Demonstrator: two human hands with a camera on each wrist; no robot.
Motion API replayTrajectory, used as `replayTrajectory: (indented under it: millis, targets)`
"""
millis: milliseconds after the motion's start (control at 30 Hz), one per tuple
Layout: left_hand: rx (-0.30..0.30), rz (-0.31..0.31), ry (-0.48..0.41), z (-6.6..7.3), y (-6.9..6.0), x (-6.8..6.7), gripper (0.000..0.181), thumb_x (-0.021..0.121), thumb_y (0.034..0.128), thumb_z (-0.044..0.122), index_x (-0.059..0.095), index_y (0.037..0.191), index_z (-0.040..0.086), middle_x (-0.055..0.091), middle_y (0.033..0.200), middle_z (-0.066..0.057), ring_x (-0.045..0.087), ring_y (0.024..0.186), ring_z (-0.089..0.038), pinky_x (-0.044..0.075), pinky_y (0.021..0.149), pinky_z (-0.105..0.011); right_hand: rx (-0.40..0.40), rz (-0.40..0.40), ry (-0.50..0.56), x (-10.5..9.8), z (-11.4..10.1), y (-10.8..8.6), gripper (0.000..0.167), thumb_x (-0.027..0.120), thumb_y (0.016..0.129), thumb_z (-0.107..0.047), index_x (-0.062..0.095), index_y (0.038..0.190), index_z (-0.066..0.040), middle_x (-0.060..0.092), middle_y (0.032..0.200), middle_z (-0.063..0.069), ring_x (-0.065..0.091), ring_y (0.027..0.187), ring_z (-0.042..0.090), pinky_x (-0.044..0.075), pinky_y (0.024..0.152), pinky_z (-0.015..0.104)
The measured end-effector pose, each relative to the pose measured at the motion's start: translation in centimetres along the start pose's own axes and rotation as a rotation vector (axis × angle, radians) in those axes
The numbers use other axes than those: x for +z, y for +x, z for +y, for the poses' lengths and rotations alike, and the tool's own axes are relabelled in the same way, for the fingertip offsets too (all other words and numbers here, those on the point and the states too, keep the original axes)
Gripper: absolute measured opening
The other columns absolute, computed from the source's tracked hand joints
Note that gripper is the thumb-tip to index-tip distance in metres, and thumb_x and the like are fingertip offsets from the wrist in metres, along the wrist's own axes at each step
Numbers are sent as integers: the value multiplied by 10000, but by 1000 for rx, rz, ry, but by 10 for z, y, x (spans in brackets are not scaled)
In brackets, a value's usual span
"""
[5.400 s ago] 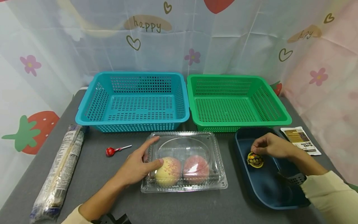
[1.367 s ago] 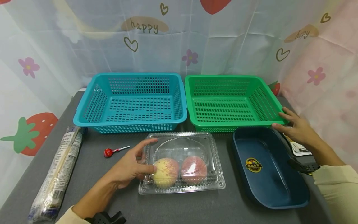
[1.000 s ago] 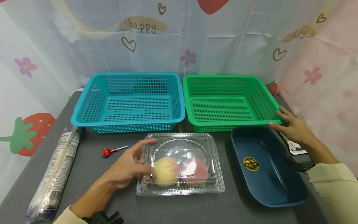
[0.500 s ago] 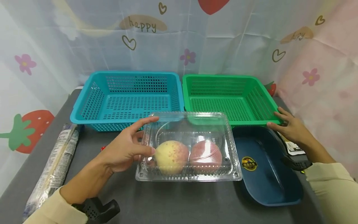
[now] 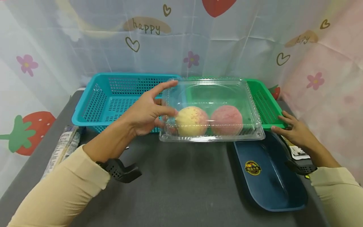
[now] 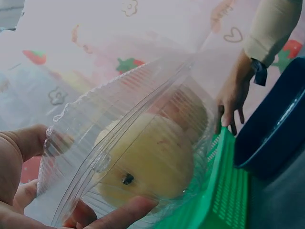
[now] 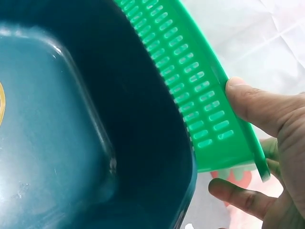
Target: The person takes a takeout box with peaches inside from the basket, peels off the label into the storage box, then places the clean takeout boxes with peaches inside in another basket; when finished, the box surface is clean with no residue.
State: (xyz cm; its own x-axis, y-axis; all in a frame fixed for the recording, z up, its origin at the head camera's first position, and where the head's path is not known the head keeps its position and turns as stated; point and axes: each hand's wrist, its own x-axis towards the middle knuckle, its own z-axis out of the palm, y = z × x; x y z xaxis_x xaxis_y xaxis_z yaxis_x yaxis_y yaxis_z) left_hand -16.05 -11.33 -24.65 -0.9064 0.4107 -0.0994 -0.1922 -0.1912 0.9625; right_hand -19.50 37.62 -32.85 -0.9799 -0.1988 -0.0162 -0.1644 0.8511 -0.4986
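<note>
My left hand (image 5: 144,110) grips the left edge of a clear plastic clamshell box (image 5: 212,94), thumb over the lid. Inside lie two peach-like fruits, one yellow and pink (image 5: 192,121), the other pink (image 5: 226,120). The box is off the table, in front of the green basket (image 5: 259,104) in the head view, and tilted in the left wrist view. My right hand (image 5: 296,130) touches the green basket's near right corner, its fingers fairly straight. In the right wrist view the thumb (image 7: 252,102) lies against the rim.
Left of the green basket stands a blue basket (image 5: 99,91). A dark blue tub (image 5: 269,179) with a round sticker sits at front right, a printed packet (image 5: 299,152) beside it. At left, my arm partly covers a long wrapped package (image 5: 63,142).
The left hand has lifted the clamshell box from the table and carried it up, forward and right. The right hand, earlier at the tub's sticker, now stays at the green basket's corner.
</note>
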Motion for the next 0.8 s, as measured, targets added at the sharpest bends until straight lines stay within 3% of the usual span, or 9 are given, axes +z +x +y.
replayTrajectory:
  millis: [133,233,400,500,567,633,700,733,800]
  targets:
    - [-16,18,2,10,27,13,809,675,820,-117,444,1436,354,408,1145,-195,426,626,-225,539,617,-525,-4,2,29,-1,-1,0,755,623,952,-315,272,1442,138,63,1566,247,217,1293,597,264,958,697]
    - [-16,28,-19,16,47,24,820,685,802,-130,467,1416,368,317,1361,-146,399,582,-220,536,654,-567,-2,0,41,-2,-1,-1,755,625,950,-317,275,1444,133,61,1570,237,195,1306,591,249,963,702]
    - [-22,42,-27,13,80,40,852,684,796,-141,458,1420,393,236,1475,-41,336,553,-224,543,645,-538,-2,-3,48,-3,-1,-2,747,621,952,-325,283,1452,115,61,1575,221,186,1308,592,252,950,712]
    - [-49,49,-22,6,99,48,860,683,800,-140,456,1416,416,206,1529,-53,528,846,-301,545,646,-533,-4,-2,42,-4,-1,-2,747,621,951,-328,287,1450,116,67,1574,219,203,1299,596,263,942,711]
    - [-65,56,-18,-1,110,51,860,678,809,-137,446,1423,420,162,1566,-69,464,1162,-422,546,644,-535,-3,0,32,-4,-1,-3,746,622,950,-331,293,1447,117,73,1573,221,216,1291,600,269,940,710]
    - [-78,66,-3,-9,120,54,865,675,819,-128,426,1436,424,142,1579,-73,497,1125,-391,547,636,-511,3,-1,28,-4,-1,-3,754,623,948,-338,290,1450,114,68,1576,212,226,1285,602,272,938,708]
    - [-85,78,14,-17,129,56,868,674,827,-119,404,1453,418,165,1572,-95,536,750,-247,542,613,-488,8,-1,27,-4,-1,-2,759,625,946,-342,287,1452,113,67,1578,205,232,1284,600,276,940,705]
    - [-87,86,22,-21,133,56,870,676,828,-116,399,1455,419,179,1568,-101,432,595,-198,541,603,-478,9,2,21,-4,0,-2,760,627,945,-341,290,1448,117,74,1577,206,246,1279,599,284,940,699]
    - [-94,100,40,-29,141,56,873,687,825,-102,397,1453,431,223,1550,-118,190,486,-185,522,569,-442,11,4,15,-4,0,-2,764,628,943,-345,292,1445,122,81,1576,207,268,1269,597,297,936,691]
